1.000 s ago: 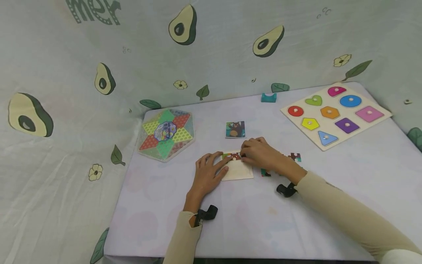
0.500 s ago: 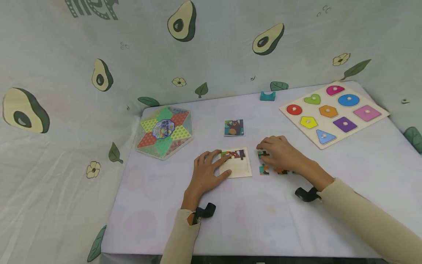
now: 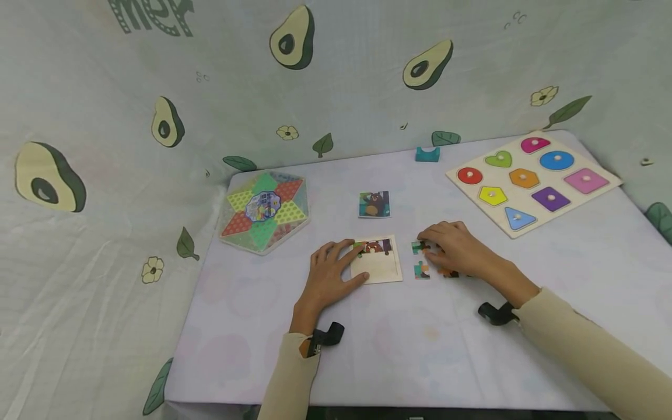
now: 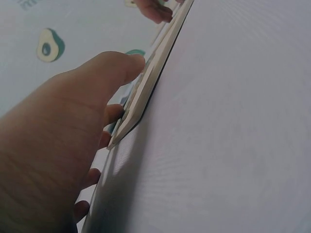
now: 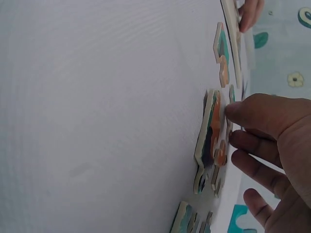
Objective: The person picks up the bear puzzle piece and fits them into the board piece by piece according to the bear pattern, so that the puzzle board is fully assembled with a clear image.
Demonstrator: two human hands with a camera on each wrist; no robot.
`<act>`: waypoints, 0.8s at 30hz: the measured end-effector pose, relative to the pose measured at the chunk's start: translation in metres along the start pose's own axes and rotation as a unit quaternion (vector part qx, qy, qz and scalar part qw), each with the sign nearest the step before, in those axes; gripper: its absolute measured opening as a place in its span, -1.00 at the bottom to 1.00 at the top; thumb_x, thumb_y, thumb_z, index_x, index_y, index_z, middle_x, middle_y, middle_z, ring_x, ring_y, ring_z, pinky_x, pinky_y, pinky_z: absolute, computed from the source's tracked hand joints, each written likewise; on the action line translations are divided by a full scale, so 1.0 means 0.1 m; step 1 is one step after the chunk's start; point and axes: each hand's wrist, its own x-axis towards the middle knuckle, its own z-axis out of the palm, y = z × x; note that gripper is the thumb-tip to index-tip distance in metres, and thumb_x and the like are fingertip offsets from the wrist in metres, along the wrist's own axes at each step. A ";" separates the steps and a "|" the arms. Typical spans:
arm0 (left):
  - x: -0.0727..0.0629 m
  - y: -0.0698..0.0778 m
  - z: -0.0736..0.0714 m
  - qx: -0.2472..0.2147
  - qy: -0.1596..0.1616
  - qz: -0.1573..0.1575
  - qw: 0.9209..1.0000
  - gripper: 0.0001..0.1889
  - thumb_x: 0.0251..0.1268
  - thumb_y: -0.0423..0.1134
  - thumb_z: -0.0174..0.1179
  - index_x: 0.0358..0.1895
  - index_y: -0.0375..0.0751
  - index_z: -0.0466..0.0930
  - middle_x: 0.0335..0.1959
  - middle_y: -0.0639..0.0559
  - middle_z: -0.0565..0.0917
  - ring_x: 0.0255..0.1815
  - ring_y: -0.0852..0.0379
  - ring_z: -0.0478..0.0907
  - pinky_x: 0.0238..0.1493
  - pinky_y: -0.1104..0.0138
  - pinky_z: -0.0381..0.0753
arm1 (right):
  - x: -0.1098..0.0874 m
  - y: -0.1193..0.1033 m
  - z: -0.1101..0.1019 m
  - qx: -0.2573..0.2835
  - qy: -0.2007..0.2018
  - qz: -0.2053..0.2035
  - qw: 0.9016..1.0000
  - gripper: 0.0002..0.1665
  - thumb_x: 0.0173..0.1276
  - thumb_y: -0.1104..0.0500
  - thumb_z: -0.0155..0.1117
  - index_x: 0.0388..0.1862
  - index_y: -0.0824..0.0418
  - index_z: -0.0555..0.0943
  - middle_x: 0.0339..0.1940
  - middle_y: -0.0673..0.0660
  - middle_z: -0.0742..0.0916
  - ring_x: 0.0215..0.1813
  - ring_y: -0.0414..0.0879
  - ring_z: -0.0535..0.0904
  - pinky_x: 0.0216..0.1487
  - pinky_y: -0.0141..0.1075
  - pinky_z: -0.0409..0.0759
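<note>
My left hand [image 3: 329, 275] lies with spread fingers over the left side of a small wooden puzzle tray [image 3: 382, 271]. In the left wrist view its thumb [image 4: 127, 68] rests at the tray's edge. Pieces printed with a brown bear [image 3: 374, 247] fill the tray's top row; the lower part is bare wood. To the right, my right hand [image 3: 455, 248] hovers low over loose jigsaw pieces, fingertips at a green and dark piece [image 3: 418, 247]. In the right wrist view its bent thumb and fingers are apart, beside an orange and dark piece [image 5: 212, 126]. The palm hides several pieces.
Behind the tray is a bear picture card [image 3: 374, 205]. A hexagonal Chinese checkers box [image 3: 264, 213] sits at left, a knobbed shape board [image 3: 535, 181] at back right, and a teal block [image 3: 427, 155] near the back edge. Another loose piece [image 3: 422, 270] lies beside the tray.
My right hand has left the tray's top right and moved right to the loose pieces, uncovering a dark piece in the top row. My left hand has stayed on the tray.
</note>
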 end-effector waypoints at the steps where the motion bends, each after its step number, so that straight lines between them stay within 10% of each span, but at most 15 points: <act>1: 0.01 0.00 0.00 -0.001 -0.001 0.001 1.000 -0.26 0.30 0.43 0.01 0.53 0.33 0.26 0.51 0.19 0.23 0.45 -0.01 0.09 0.36 -0.04 0.08 | 0.00 0.01 0.00 0.001 0.000 -0.001 1.000 -0.53 0.28 0.16 0.47 0.14 0.27 0.64 0.09 0.14 0.69 0.16 0.09 0.52 0.16 0.07 0.31; 24: 0.01 -0.23 -0.07 -0.041 -0.033 0.042 0.998 -0.21 0.23 0.42 0.13 0.53 0.34 0.25 0.53 0.26 0.23 0.46 -0.02 0.15 0.32 -0.06 0.16 | 0.11 0.08 0.13 -0.028 0.031 -0.030 0.999 -0.66 0.18 0.20 0.39 -0.04 0.25 0.68 -0.13 0.09 0.71 -0.02 0.02 0.56 0.13 0.04 0.39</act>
